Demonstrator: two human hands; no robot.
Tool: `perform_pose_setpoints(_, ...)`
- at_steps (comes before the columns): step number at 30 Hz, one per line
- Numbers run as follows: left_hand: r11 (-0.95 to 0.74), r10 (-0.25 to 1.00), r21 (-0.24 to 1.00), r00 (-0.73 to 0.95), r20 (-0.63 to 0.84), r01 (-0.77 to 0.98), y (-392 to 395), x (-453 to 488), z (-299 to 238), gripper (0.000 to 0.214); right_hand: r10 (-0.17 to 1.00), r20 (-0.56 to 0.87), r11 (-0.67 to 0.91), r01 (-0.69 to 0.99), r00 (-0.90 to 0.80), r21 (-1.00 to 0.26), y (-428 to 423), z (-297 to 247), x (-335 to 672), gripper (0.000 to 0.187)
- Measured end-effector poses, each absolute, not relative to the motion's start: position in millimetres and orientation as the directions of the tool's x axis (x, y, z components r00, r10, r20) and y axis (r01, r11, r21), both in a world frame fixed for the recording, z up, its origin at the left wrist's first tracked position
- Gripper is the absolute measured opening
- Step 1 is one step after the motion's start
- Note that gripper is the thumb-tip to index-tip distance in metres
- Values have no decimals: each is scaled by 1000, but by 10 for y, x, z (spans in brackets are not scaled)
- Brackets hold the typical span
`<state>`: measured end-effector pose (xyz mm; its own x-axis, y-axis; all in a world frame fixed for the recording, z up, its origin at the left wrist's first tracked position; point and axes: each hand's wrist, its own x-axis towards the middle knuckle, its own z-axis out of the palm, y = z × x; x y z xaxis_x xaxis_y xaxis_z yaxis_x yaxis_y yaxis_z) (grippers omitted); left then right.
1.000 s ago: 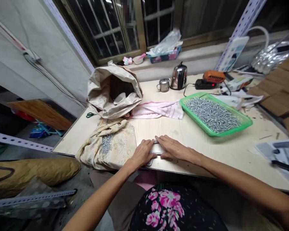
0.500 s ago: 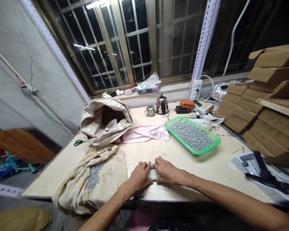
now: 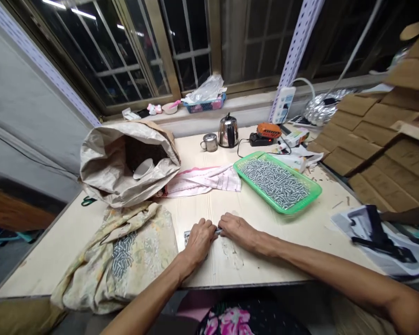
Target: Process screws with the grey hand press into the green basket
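Though slim, straight-edged metal piece (image 3: 218,231)

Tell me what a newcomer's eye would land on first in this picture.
Probably the bright green basket heaped with small metal pins, right of centre on the table. Next might come the big crumpled sack gaping open at the left, a white bowl-like thing in its mouth. Then, near the front edge, the person's left grip and right grip, a slim metal piece showing between them.
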<state>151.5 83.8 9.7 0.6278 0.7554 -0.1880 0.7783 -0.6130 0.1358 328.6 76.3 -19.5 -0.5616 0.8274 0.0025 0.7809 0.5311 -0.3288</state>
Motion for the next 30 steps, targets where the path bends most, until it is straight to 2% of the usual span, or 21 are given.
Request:
perform_pose_setpoints(3,-578,790,131,593,-157,805,790,1500,2,16,828,16,528,769,-561,-361,798,-146,3348,10)
perform_pose_setpoints(6,-525,847,115,531,-22,843,601,1498,-174,39,783,67,585,697,-618,-415,857,-76,3449,48)
perform_pose_setpoints(7,-524,851,124,525,30,843,514,1509,-239,44,762,73,606,669,-643,-430,888,-60,3485,55)
perform_pose_setpoints(8,-534,846,140,530,68,834,423,1527,-299,48,744,70,621,649,-665,-439,925,-52,3518,55)
perform_pose_setpoints(10,-568,822,194,560,100,800,254,1572,-386,52,735,65,631,646,-675,-429,1019,-62,3566,43)
perform_pose_setpoints(13,-587,803,286,589,89,757,102,1625,-420,54,778,46,602,722,-627,-340,1211,-103,3567,24)
perform_pose_setpoints(16,-582,800,344,594,79,737,88,1630,-388,50,819,17,560,793,-573,-239,1399,-76,3454,18)
perform_pose_setpoints(19,-572,806,366,586,85,734,132,1619,-355,54,835,20,545,821,-550,-172,1416,48,3200,15)
perform_pose_setpoints(21,-576,800,381,595,81,723,128,1615,-337,59,762,14,641,750,-648,-162,1290,134,2972,15)
perform_pose_setpoints(24,-610,754,421,656,46,671,-18,1597,-271,51,461,-36,866,458,-887,-201,1019,193,2660,15)
perform_pose_setpoints(26,-681,675,449,734,78,579,-197,1547,-179,40,312,-47,923,315,-949,-220,889,173,2533,15)
perform_pose_setpoints(28,-755,598,449,782,174,478,-376,1435,-57,33,271,-26,944,271,-962,-190,839,115,2467,14)
perform_pose_setpoints(30,-771,606,428,751,263,472,-484,1241,66,28,238,-2,963,237,-971,-130,851,35,2418,15)
